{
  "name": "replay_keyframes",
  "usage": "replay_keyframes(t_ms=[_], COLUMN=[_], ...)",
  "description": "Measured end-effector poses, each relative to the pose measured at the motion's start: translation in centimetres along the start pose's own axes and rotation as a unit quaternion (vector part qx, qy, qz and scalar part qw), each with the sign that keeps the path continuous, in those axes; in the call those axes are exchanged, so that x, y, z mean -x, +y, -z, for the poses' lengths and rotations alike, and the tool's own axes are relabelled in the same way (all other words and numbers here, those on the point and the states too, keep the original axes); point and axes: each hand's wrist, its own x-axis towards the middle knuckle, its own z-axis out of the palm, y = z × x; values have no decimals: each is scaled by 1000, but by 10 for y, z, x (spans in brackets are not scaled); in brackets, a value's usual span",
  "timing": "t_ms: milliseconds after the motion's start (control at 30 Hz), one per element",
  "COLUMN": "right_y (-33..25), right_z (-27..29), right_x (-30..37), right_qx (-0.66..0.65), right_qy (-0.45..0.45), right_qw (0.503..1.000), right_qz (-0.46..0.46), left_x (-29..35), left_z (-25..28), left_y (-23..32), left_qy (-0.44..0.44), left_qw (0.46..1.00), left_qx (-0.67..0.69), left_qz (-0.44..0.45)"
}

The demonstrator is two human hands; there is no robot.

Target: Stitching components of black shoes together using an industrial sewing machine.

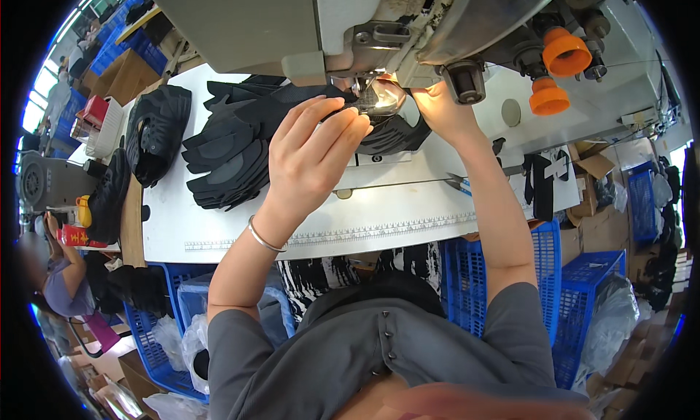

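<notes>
And there was the left hand [310, 146], in over the black piece [390, 137] from the near side, fingers bent and drawn close together, their tips right beside the needle area of the sewing machine [248, 26]. Whether those fingers pinched the piece or simply pressed it, you could not tell. A thin bangle [264, 236] circled that wrist.

Across to the right hand [441, 110]: it came in on the other side of the needle, its fingertips tucked behind the machine's parts, so its grip could not be told either. The black piece itself lay between the two, under the machine head, well in from the desk's near edge, with light glowing beside it.

Over toward the left edge of the desk [415, 201], a fanned pile of black cut pieces [230, 154] spread out, just beyond the left forearm. Black shoes [157, 132] stood at that left edge. Along the near edge ran a ruler [328, 238], and by the right forearm lay blue-handled snips [459, 184]. A black strip [539, 187] sat toward the right near corner. Two orange knobs [566, 52] hung off the machine, and below the near edge waited a blue basket [467, 274].
</notes>
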Motion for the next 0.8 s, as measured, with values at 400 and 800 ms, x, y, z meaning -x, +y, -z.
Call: replay_keyframes(t_ms=[400, 800], right_y=[0, -12], right_z=[-3, -6], right_x=[-1, 9], right_qx=[21, 43], right_qy=[-12, 47], right_qw=[996, 996], right_qz=[-87, -59], left_x=[4, 10], left_z=[-6, -10], left_y=[-5, -24], left_qy=[22, 41], left_qw=[1000, 998], left_qx=[0, 32], left_qz=[7, -28])
